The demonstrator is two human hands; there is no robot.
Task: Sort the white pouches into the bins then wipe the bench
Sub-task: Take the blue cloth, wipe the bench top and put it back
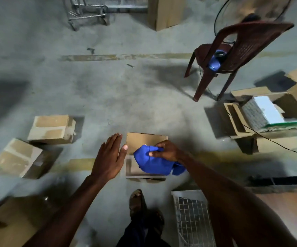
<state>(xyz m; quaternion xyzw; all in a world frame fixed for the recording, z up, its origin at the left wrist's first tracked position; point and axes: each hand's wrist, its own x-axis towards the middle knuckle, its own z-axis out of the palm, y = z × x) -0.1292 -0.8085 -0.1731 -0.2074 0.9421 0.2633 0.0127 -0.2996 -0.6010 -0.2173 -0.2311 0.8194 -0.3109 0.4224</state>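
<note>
My right hand grips a crumpled blue cloth, which hangs over a small open cardboard box on the concrete floor. My left hand hovers flat and open just left of that box, fingers together and pointing forward, holding nothing. No white pouch is clearly in view. At the lower right lies a white wire-grid bin, partly hidden by my right forearm.
Two closed cardboard boxes lie at the left. An open carton with a white packet stack stands at the right, a dark cable crossing it. A maroon plastic chair holds something blue. My sandalled foot is below.
</note>
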